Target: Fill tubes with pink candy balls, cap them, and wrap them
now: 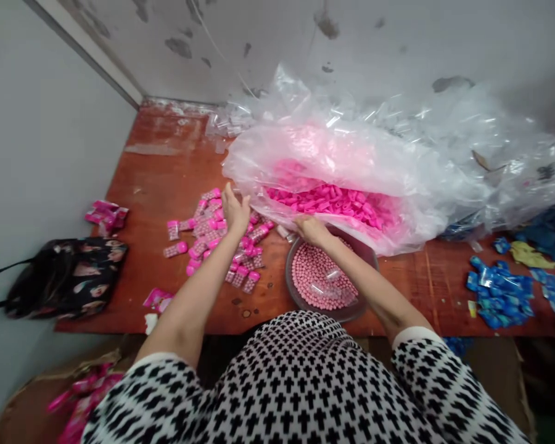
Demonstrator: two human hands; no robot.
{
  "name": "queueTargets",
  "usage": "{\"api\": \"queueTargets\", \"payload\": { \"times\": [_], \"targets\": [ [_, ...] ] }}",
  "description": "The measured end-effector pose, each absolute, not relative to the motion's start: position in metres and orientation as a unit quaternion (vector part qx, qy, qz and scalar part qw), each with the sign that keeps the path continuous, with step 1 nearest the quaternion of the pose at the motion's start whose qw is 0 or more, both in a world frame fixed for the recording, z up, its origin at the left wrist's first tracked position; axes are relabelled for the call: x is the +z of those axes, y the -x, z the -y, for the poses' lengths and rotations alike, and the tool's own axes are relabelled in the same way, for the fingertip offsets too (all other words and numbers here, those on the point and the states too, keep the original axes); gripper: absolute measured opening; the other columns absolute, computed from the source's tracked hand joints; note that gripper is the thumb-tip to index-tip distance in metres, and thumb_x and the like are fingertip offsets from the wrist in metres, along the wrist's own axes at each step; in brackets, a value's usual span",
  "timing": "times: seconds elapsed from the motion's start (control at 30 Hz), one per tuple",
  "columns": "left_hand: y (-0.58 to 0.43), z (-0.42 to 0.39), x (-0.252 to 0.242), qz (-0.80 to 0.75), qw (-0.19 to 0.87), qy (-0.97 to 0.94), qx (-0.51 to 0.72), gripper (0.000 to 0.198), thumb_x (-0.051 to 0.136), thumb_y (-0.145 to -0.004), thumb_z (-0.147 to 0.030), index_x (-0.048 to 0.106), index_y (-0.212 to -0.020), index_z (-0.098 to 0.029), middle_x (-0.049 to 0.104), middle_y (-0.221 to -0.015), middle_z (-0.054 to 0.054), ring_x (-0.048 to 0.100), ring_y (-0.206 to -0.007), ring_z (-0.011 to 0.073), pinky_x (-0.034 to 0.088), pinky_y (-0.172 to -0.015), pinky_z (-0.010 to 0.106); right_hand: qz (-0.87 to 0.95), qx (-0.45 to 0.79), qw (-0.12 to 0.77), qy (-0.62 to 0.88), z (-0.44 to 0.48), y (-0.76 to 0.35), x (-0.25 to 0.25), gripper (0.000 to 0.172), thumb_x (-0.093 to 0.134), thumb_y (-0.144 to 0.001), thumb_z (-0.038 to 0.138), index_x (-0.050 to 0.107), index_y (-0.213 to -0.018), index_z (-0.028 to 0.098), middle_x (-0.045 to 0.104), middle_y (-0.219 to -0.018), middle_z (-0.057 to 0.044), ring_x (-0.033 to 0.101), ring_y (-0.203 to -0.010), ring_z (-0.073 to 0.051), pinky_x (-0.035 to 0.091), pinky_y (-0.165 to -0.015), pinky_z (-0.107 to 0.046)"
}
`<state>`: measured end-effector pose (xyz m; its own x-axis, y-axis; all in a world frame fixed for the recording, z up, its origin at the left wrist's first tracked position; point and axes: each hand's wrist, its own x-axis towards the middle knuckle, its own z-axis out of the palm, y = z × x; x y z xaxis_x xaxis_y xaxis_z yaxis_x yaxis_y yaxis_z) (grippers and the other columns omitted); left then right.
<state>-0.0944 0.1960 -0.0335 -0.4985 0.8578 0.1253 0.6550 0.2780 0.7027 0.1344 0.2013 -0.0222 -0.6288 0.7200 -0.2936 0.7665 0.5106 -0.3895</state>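
Observation:
A large clear plastic bag point(351, 148) lies on its side, its mouth toward me, with a heap of bright pink plastic pieces point(333, 202) inside. My left hand point(235, 213) is at the bag's left edge, thumb and fingers around the film. The front lip of the bag is gripped by my right hand point(313, 232), whose fingertips are partly hidden. Below that hand stands a dark bowl point(292, 295) full of small pink beads point(317, 271), with a clear piece lying on them. Small clear bottles with pink caps point(208, 231) are piled beside my left forearm.
A floral black bag point(97, 268) and pink packets point(106, 216) are at the left edge. Blue packets point(502, 293) and a yellow piece point(530, 254) lie to the right. More clear plastic point(504, 142) lines the wall. A carton of pink items point(86, 394) stands below left.

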Motion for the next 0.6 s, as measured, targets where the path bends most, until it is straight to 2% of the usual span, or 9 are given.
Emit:
{"api": "queueTargets", "payload": {
  "times": [0.07,0.17,0.23,0.4,0.53,0.6],
  "targets": [
    [0.076,-0.182,-0.026,-0.755,0.092,-0.547,0.351,0.061,0.055,-0.085,-0.027,0.029,-0.137,-0.007,0.032,-0.144,0.018,0.025,-0.135,0.0261,0.017,-0.113,0.042,-0.889,-0.254,0.001,-0.381,-0.187,-0.146,-0.021,0.027,0.047,-0.089,0.019,0.060,-0.112,0.014,0.064,-0.113,-0.014,0.057,-0.108,-0.020,0.041,-0.093,-0.032],
    [0.039,-0.172,-0.025,-0.672,0.086,-0.676,0.290,0.051,0.046,-0.089,-0.034,0.038,-0.135,-0.014,0.036,-0.145,0.012,0.020,-0.139,0.0267,0.008,-0.116,0.045,-0.897,-0.268,-0.121,-0.331,-0.172,-0.174,-0.021,0.024,0.049,-0.089,0.021,0.063,-0.107,0.015,0.066,-0.110,-0.012,0.059,-0.105,-0.020,0.042,-0.093,-0.034],
    [0.015,-0.171,-0.033,-0.639,0.112,-0.723,0.235,0.048,0.045,-0.089,-0.035,0.042,-0.134,-0.019,0.037,-0.146,0.009,0.016,-0.141,0.0278,0.004,-0.115,0.051,-0.871,-0.274,-0.190,-0.360,-0.169,-0.197,-0.019,0.023,0.050,-0.089,0.024,0.065,-0.105,0.017,0.068,-0.106,-0.010,0.061,-0.101,-0.019,0.045,-0.091,-0.034],
    [-0.018,-0.168,-0.061,-0.631,0.166,-0.742,0.156,0.044,0.041,-0.090,-0.035,0.049,-0.129,-0.018,0.039,-0.144,0.012,0.019,-0.140,0.0326,0.009,-0.110,0.061,-0.778,-0.252,-0.241,-0.523,-0.185,-0.252,-0.013,0.021,0.052,-0.086,0.027,0.069,-0.092,0.017,0.072,-0.091,-0.007,0.066,-0.083,-0.019,0.050,-0.077,-0.032],
    [-0.023,-0.155,-0.064,-0.631,0.163,-0.731,0.205,0.041,0.045,-0.089,-0.035,0.052,-0.126,-0.018,0.042,-0.143,0.012,0.024,-0.138,0.0314,0.013,-0.110,0.059,-0.725,-0.227,-0.262,-0.595,-0.194,-0.277,-0.005,0.020,0.052,-0.084,0.027,0.070,-0.089,0.018,0.072,-0.089,-0.005,0.065,-0.081,-0.018,0.049,-0.075,-0.030],
    [-0.024,-0.145,-0.061,-0.619,0.170,-0.730,0.235,0.039,0.046,-0.089,-0.034,0.053,-0.124,-0.018,0.047,-0.138,0.012,0.029,-0.137,0.0293,0.018,-0.111,0.055,-0.730,-0.245,-0.243,-0.590,-0.189,-0.281,-0.002,0.021,0.051,-0.085,0.027,0.069,-0.089,0.018,0.072,-0.088,-0.005,0.064,-0.080,-0.017,0.048,-0.075,-0.029]
  ]
}}
